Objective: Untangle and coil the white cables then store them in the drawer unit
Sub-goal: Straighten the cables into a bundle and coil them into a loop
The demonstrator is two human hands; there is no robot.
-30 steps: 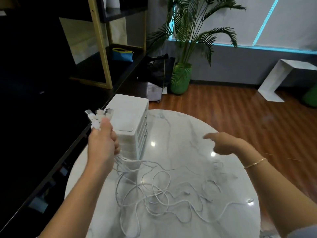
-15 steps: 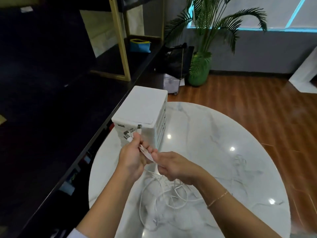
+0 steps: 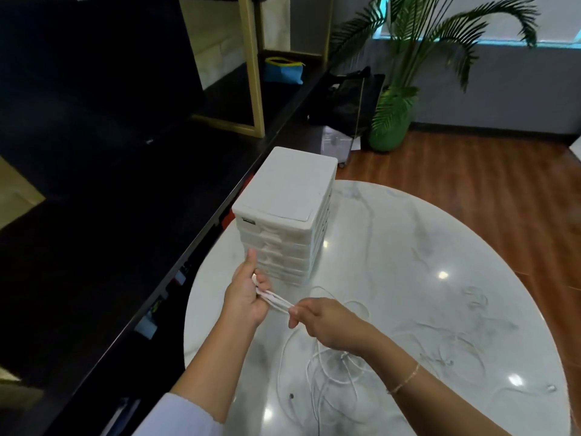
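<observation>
Gripping with the left hand (image 3: 246, 297), fingers curled round a gathered bunch of thin white cables (image 3: 276, 302) just in front of the tall white plastic drawer unit (image 3: 289, 215), thumb raised toward its lower drawers, probably to anchor the ends while the rest gets sorted. Pinching the same bunch with the right hand (image 3: 327, 322) just beside the left, fingertips (image 3: 294, 311) closed on the strands so that a short stretch is being held taut between the two hands, likely to draw the lengths straight and parallel before winding. Trailing down from that pinch onto the round white marble-patterned table (image 3: 408, 247), with loose loops (image 3: 330, 372) lying tangled below the right wrist; further thin strands (image 3: 471, 338) lying apart toward the right side of the table, hard to tell from the marble veining. Standing upright at the far left edge of the table, all drawers looking closed, so storing not yet begun. Judging the step as untangling and lining up, with coiling to come and the task at an early stage. Needing slack fed gently, since pulling hard could tighten knots in the loops.
</observation>
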